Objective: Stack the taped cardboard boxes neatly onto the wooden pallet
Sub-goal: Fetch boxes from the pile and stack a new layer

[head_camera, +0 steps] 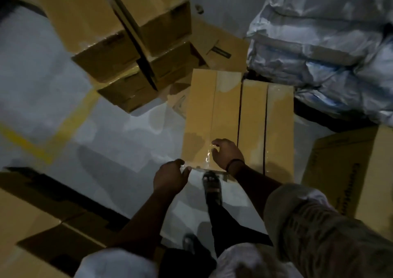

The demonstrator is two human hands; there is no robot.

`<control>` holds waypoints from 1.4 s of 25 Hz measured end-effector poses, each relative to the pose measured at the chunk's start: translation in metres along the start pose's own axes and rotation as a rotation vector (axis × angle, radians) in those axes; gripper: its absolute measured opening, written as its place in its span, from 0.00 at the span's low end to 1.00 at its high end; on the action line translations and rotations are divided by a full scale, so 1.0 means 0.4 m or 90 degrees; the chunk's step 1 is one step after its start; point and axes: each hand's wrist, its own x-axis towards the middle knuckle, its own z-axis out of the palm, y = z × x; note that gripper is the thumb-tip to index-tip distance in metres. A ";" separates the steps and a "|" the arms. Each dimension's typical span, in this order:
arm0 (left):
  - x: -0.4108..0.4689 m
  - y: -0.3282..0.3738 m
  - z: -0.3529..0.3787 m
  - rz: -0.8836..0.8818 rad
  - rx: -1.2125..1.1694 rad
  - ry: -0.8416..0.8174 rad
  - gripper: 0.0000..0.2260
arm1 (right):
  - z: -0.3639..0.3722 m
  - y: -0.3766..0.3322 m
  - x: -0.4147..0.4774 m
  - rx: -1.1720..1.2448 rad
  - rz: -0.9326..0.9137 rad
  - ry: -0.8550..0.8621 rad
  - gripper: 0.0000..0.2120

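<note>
Both hands are at the near end of a long taped cardboard box (209,116), which lies flat and low in front of the person, side by side with a second taped box (265,126) and touching it along one long edge. The left hand (170,176) curls over the near left corner, fingers hooked on the edge. The right hand (227,153) rests on the top face near the shiny centre tape, fingers bent and part open. Neither hand seems to have the box lifted; it is a hold being taken, as I judge it.

To do this step well, each hand should get under or around a near corner rather than press on slick tape, and the box should come up level so that it does not scrape its neighbour. A sandalled foot (211,187) stands just beside the near edge and should be kept clear.

The wooden pallet cannot be made out in this dim view; whether the two boxes already rest on it is not clear.

All the boxes here are closed, so their contents are hidden. A stack of taped boxes (119,44) stands behind on the left, and plastic-wrapped bundles (323,48) lie to the right, their contents unreadable.
</note>
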 end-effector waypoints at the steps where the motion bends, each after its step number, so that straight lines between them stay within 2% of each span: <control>1: 0.049 0.017 0.011 0.005 -0.005 -0.009 0.22 | -0.008 0.027 0.036 -0.004 0.010 0.007 0.17; 5: 0.256 0.060 0.051 0.016 -0.035 -0.068 0.20 | 0.005 0.146 0.175 -0.030 0.072 0.063 0.20; 8: 0.422 0.041 0.096 0.033 -0.061 -0.081 0.16 | 0.037 0.225 0.284 -0.097 0.133 0.017 0.24; 11: 0.562 0.022 0.129 0.110 0.043 -0.104 0.18 | 0.078 0.272 0.401 -0.080 0.163 0.013 0.26; 15: 0.695 0.034 0.169 0.140 0.023 -0.087 0.22 | 0.123 0.296 0.508 -0.082 0.148 0.020 0.32; 18: 0.753 0.010 0.186 0.183 0.063 -0.137 0.25 | 0.135 0.293 0.531 -0.131 0.149 0.039 0.36; 20: 0.752 -0.003 0.196 0.180 0.048 -0.150 0.27 | 0.140 0.292 0.530 -0.123 0.153 0.058 0.41; 23: 0.726 -0.022 0.196 0.155 -0.017 -0.085 0.30 | 0.147 0.287 0.543 -0.047 0.162 0.061 0.46; 25: 0.720 -0.040 0.194 0.099 -0.061 -0.056 0.32 | 0.163 0.274 0.548 0.019 0.145 0.056 0.49; 28: 0.722 -0.074 0.182 0.016 -0.072 -0.078 0.39 | 0.193 0.221 0.550 0.105 0.153 0.022 0.50; 31: 0.660 -0.109 0.171 -0.019 -0.093 -0.084 0.44 | 0.198 0.150 0.510 0.052 0.144 0.008 0.48; 35: 0.471 -0.159 0.096 -0.129 -0.183 -0.032 0.50 | 0.157 0.022 0.397 -0.095 0.010 0.046 0.47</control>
